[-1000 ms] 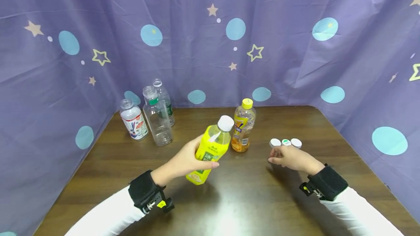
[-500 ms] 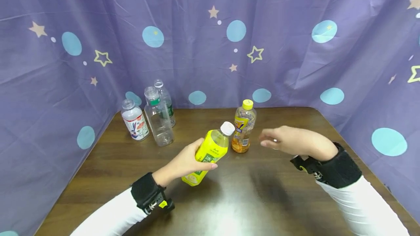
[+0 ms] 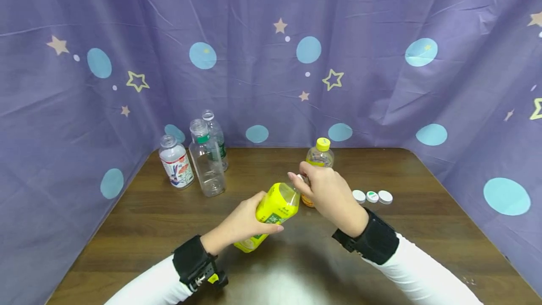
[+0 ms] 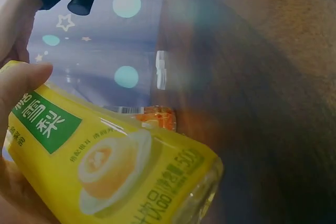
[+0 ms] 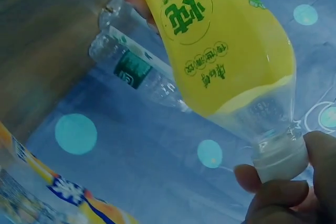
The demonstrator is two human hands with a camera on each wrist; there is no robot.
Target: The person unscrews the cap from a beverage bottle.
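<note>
My left hand grips a yellow-labelled drink bottle round its middle, tilted with its neck up and to the right. At the top of it, my right hand pinches the white cap between thumb and fingers, as the right wrist view shows. The cap sits on the bottle's neck. Behind the right hand stands a bottle with a yellow cap and some orange liquid, partly hidden by that hand.
Three loose white caps lie in a row on the wooden table, right of the hands. Three uncapped bottles stand at the left: a white one with a printed label and two clear ones, the nearer a clear bottle. A purple curtain hangs behind.
My right hand has left the row of loose caps, moved left and taken hold of the yellow bottle's cap. The left hand keeps its grip, and the bottle leans a little more.
</note>
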